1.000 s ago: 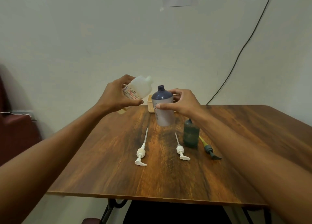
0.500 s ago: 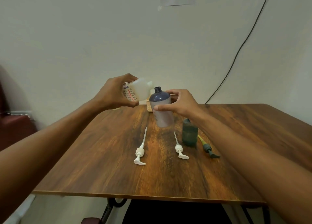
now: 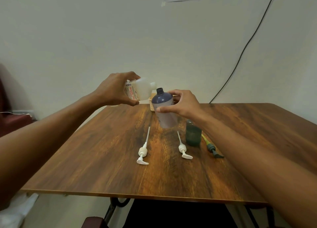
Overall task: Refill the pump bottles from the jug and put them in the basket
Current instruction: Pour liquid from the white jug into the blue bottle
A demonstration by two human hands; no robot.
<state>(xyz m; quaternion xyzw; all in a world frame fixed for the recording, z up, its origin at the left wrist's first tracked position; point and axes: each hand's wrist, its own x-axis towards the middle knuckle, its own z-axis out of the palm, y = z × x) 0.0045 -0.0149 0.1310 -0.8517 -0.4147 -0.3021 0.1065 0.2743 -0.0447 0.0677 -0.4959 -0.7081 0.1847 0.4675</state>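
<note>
**My hands and arms: nothing worn**

My left hand (image 3: 113,88) and right hand (image 3: 184,104) are both bare. Left forearm (image 3: 51,133) and right forearm (image 3: 248,150) are bare too, uncovered right out to the frame edges. Right thumbnail (image 3: 158,109) is short and plain. Knuckle ridges are visible on the backs of both hands. There's dark fabric (image 3: 171,214) low in the centre; can't tell if it's my clothing.

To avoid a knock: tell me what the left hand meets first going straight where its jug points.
Probably the neck of the blue bottle in the right hand; the jug sits just beside it, depth unclear.
</note>
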